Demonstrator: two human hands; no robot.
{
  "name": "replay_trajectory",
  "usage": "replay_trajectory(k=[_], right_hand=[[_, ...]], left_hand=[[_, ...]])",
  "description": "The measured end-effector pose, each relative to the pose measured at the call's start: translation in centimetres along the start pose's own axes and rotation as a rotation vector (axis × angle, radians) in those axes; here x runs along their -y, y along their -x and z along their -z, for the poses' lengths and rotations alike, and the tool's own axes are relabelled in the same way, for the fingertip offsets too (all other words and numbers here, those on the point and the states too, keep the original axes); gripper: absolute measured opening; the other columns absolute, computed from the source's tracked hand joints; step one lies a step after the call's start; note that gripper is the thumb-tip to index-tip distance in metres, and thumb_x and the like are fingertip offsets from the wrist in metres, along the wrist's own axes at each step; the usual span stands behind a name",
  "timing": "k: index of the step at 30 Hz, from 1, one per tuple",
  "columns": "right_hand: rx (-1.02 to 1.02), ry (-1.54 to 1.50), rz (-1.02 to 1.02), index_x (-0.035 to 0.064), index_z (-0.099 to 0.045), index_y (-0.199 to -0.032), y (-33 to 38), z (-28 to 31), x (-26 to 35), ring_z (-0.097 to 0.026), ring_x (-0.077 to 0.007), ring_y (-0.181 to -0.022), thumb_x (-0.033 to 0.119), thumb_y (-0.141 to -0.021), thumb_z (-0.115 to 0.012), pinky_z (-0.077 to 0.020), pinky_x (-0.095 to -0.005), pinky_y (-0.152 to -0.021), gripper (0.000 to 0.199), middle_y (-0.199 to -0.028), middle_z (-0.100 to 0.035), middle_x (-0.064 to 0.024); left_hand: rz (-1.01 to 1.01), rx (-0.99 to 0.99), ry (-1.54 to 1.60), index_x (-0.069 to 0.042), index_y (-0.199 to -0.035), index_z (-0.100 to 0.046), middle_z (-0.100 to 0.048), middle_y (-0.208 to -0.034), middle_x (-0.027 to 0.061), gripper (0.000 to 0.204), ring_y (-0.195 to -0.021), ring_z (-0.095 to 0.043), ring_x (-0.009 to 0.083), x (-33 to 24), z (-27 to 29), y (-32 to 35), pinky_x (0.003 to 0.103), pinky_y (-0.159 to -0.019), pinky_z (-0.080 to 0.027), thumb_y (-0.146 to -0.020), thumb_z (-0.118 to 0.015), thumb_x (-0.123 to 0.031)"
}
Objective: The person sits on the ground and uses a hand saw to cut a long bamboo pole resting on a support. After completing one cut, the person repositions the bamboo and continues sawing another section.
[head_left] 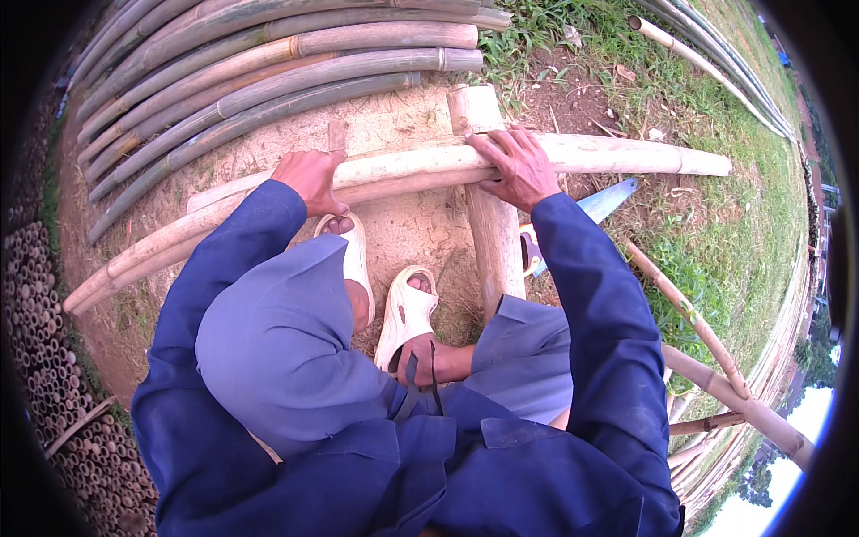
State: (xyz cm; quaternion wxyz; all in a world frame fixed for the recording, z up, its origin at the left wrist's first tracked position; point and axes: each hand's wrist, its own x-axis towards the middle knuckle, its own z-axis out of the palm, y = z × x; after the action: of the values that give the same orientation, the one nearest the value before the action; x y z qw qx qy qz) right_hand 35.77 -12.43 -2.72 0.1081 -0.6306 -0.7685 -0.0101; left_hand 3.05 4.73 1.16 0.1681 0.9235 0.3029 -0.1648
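A pale bamboo pole (403,174) lies across an upright wooden post (488,215), above sandy ground (403,228). The left hand (311,179) curls its fingers over the pole; the right hand (514,166) lies flat on it, fingers spread, just where it crosses the post. Beyond the fingertips lie stacked green bamboo poles (268,80). A handsaw (586,215) rests on grass right of the right hand.

Both arms extended forward in blue sleeves. Left hand (310,179) closed, knuckles up, fingers curled under. Right hand (512,167) flat, palm down, fingers spread, wrist bent.
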Motion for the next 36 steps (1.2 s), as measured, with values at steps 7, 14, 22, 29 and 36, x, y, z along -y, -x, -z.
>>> replay_trajectory(k=[7, 14, 22, 29, 36], right_hand=[[-0.094, -0.089, 0.081, 0.0252, -0.057, -0.137, -2.8, -1.2, 6.2, -0.057, -0.0300, -0.105, 0.027, -0.057, -0.091, -0.0468, -0.0437, -0.099, 0.087, -0.107, -0.059, -0.0074], [-0.251, -0.094, 0.123, 0.0191, -0.065, -0.124, -8.8, -5.0, 15.6, -0.060, -0.0273, -0.091, 0.016, -0.087, -0.057, -0.0468, -0.0415, -0.089, 0.038, -0.090, -0.059, -0.0097], [-0.060, -0.128, 0.142, 0.0236, -0.056, -0.140, -10.0, -6.4, 17.5, -0.055, -0.0297, -0.097, 0.022, -0.076, -0.080, -0.0438, -0.0453, -0.092, 0.069, -0.102, -0.055, -0.0116], [-0.062, -0.159, 0.236, 0.0229, -0.058, -0.141, -11.0, -4.6, 17.7, -0.055, -0.0299, -0.106, 0.027, -0.084, -0.078, -0.0435, -0.0460, -0.095, 0.061, -0.112, -0.056, -0.0113], [0.038, -0.190, 0.209, 0.0157, -0.064, -0.134, -11.5, -1.3, 18.1, -0.056, -0.0298, -0.101, 0.019, -0.086, -0.075, -0.0460, -0.0458, -0.088, 0.049, -0.103, -0.057, -0.0094]], left_hand=[[-0.027, -0.117, 0.033, -0.003, -0.132, -0.062, -0.072, -0.106, 0.0251, 0.087, -0.094, -0.071, 0.0414, 6.4, -1.3, 6.2, 0.047, -0.084, -0.057, -0.056, -0.090, -0.034], [0.078, -0.092, 0.048, -0.004, -0.136, -0.059, -0.069, -0.120, 0.0251, 0.090, -0.109, -0.066, 0.0429, 16.2, -4.1, 11.6, 0.047, -0.094, -0.054, -0.056, -0.091, -0.031], [0.066, -0.236, 0.152, -0.008, -0.134, -0.059, -0.057, -0.139, 0.0191, 0.084, -0.131, -0.053, 0.0379, 18.3, -8.8, 12.8, 0.045, -0.109, -0.047, -0.057, -0.092, -0.019], [0.102, -0.469, 0.096, -0.011, -0.130, -0.059, -0.037, -0.154, 0.0186, 0.070, -0.137, -0.045, 0.0409, 15.9, -10.3, 13.0, 0.045, -0.112, -0.044, -0.077, -0.081, -0.052], [0.027, -0.618, -0.025, -0.011, -0.110, -0.063, -0.062, -0.106, 0.0092, 0.062, -0.099, -0.064, 0.0303, 15.9, -9.9, 13.4, 0.044, -0.088, -0.051, -0.086, -0.061, -0.068]])
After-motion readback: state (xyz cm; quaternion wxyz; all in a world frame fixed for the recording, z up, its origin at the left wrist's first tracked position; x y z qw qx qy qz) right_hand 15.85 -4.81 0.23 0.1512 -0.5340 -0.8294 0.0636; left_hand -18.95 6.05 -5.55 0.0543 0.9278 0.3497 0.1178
